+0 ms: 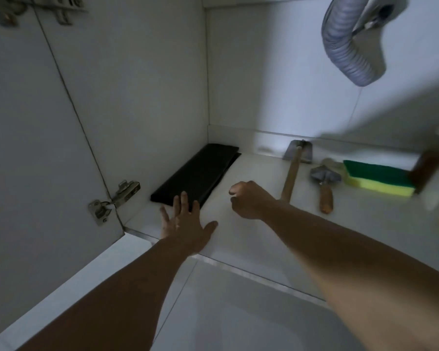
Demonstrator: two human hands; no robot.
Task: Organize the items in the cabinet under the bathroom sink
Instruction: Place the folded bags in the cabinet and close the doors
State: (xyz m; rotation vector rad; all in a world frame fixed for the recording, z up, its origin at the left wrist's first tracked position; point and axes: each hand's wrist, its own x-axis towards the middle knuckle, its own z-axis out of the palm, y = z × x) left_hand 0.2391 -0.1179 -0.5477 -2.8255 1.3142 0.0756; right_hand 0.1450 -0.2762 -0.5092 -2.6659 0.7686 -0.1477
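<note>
A flat black folded bundle [198, 174] lies along the left wall on the white cabinet floor [238, 239]. My left hand [185, 224] lies flat with spread fingers on the floor, its fingertips touching the bundle's near end. My right hand [247, 198] hovers just right of the bundle with fingers curled and nothing in them. Further right lie a wooden-handled scraper [293, 171], a small wooden-handled tool [325, 188] and a green-and-yellow sponge [378, 179].
A grey corrugated drain hose [350, 44] hangs at the top right. The open cabinet door [31, 138] with a metal hinge [114, 201] stands at the left. Blurred objects, one brown [428, 165], sit at the far right edge. Tiled floor lies below the cabinet's front edge.
</note>
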